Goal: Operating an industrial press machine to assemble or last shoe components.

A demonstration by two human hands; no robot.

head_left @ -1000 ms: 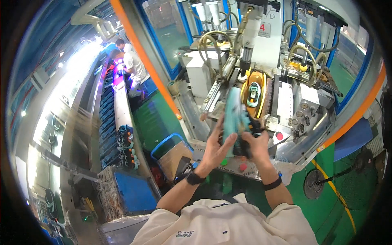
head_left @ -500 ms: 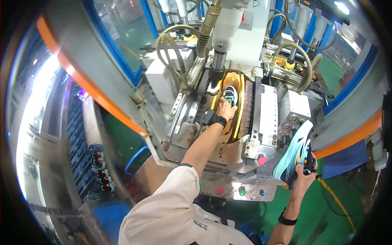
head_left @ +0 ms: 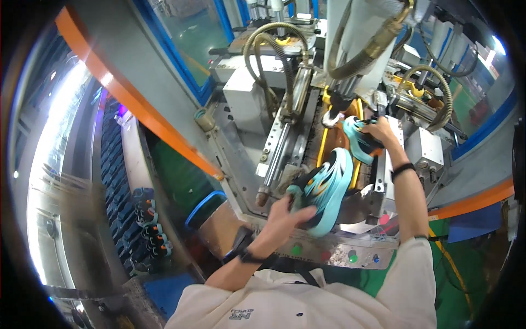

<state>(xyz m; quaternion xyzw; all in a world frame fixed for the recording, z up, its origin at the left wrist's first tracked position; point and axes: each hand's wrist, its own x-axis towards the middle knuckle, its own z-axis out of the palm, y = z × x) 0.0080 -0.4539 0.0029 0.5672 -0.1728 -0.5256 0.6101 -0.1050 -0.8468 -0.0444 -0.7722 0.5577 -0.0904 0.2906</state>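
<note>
My left hand [head_left: 282, 222] grips the heel end of a teal, black and white running shoe [head_left: 335, 178] in front of the press, its thumb on the near side and its other fingers partly hidden. The shoe is tilted, its teal sole edge toward the right. Farther off, my right hand [head_left: 382, 133] holds a second teal running shoe [head_left: 359, 141] over the yellow-edged holder [head_left: 327, 147] of the press. My fingers cover part of that shoe. Just left of it sits the dark press head [head_left: 341, 103], with a white piece [head_left: 331, 119] below it.
Metal cylinders [head_left: 287, 137] and hoses flank the holder. Coloured buttons [head_left: 352, 256] line the near panel. To the left, more shoes [head_left: 155, 238] lie beside a dark segmented conveyor [head_left: 113, 197]. An orange curved frame edge [head_left: 137, 120] runs between the conveyor and the press.
My left hand has come back from the press and now holds a shoe close to me. My right hand has moved from the near right to over the holder with a shoe.
</note>
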